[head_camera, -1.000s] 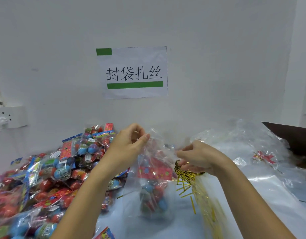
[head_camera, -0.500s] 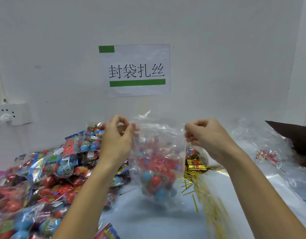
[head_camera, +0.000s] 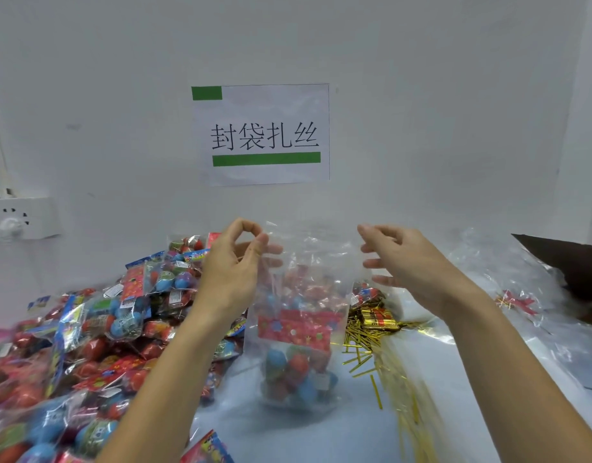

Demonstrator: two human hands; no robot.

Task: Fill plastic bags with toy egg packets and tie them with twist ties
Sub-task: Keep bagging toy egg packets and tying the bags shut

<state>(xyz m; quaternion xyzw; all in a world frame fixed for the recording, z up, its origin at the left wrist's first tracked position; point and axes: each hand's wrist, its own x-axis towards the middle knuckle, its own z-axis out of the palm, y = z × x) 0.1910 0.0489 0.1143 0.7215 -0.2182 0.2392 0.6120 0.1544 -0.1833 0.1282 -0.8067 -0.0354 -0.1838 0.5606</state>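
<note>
A clear plastic bag [head_camera: 301,282] stands upright on the table between my hands. Inside it is a toy egg packet [head_camera: 294,332] with a red header card and blue and red eggs. My left hand [head_camera: 231,272] pinches the bag's top left edge between thumb and forefinger. My right hand [head_camera: 408,262] is at the bag's top right edge, fingers spread and fairly straight, and grips nothing that I can see. Gold twist ties [head_camera: 364,342] lie scattered just right of the bag.
A big pile of toy egg packets [head_camera: 97,329] covers the table's left side. Loose clear bags [head_camera: 495,279] lie at the right, with a dark box [head_camera: 575,265] behind them. On the wall straight ahead are a paper sign [head_camera: 264,135] and a socket [head_camera: 21,218].
Both hands lifted the bag's mouth and spread it apart. The right hand came up from the twist ties to the bag's right edge, then loosened its pinch and spread its fingers.
</note>
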